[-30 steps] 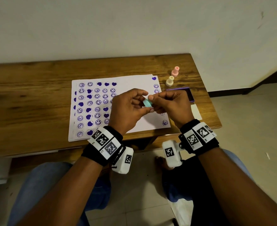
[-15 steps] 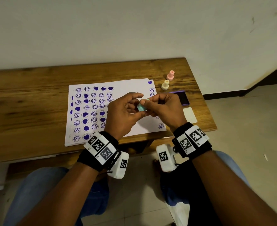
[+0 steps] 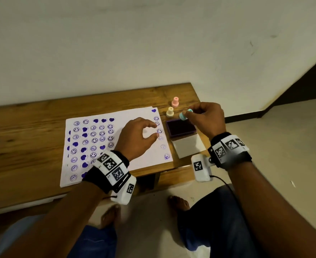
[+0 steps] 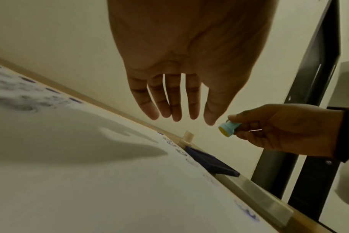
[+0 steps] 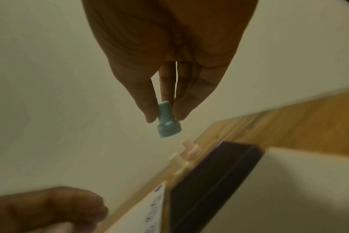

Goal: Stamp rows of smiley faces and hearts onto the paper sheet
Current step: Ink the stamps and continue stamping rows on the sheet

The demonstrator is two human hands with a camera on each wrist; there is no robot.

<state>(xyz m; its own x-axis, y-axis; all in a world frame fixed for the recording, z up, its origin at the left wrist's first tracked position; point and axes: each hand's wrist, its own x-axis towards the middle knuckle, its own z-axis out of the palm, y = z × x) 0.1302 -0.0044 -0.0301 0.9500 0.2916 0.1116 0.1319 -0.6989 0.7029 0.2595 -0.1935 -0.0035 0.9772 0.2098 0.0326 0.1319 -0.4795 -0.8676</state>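
Note:
A white paper sheet [image 3: 140,159] lies on the wooden table [image 3: 27,146], its left half filled with purple smileys and hearts, more down its right edge. My right hand [image 3: 205,118] pinches a small teal stamp [image 3: 183,115] by its stem, held in the air above the far end of the purple ink pad [image 3: 180,128]. In the right wrist view the teal stamp [image 5: 167,124] hangs from thumb and fingers with its face down. My left hand [image 3: 138,136] hovers over the sheet's right part, fingers loosely curved and holding nothing; the left wrist view shows its fingers [image 4: 169,102] straight.
A cream stamp [image 3: 170,112] and a pink stamp [image 3: 175,102] stand behind the ink pad. The pad's pale lid [image 3: 188,147] lies at the table's front right edge. A wall runs behind the table. My knees and bare feet are below.
Both hands held the teal stamp together over the sheet. Now the left hand has let go and the right hand has carried the stamp to the right, over the ink pad.

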